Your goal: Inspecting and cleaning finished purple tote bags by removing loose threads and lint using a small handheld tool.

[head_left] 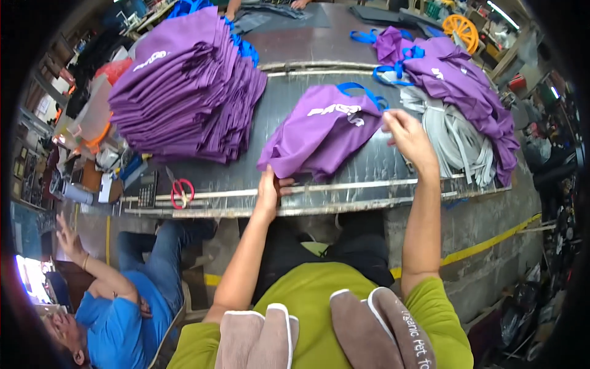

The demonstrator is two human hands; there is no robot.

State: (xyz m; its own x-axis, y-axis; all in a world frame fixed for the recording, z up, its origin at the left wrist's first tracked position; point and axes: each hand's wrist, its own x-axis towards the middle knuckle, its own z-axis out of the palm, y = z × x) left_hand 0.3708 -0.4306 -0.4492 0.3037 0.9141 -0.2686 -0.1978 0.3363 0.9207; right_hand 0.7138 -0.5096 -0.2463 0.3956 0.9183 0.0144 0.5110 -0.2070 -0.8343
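A crumpled purple fabric bag (326,132) with white print and a blue strap (362,92) is between my hands over the dark table. My left hand (268,194) pinches its lower left corner, the thumb on the cloth and the other fingers beneath and beside it. At the upper right edge, close to the strap, the closed fingertips of my right hand (413,140) hold the bag. To the left rises a tall stack of purple bags (184,104) with blue straps. More loose purple bags (464,86) lie in a heap at the right.
Red-handled scissors (182,192) and a black calculator (148,189) lie at the table's near left. Coiled grey strips (458,138) lie by the right heap. A seated person in a blue shirt (123,326) is at lower left. Another person's hands (298,3) show at the far edge.
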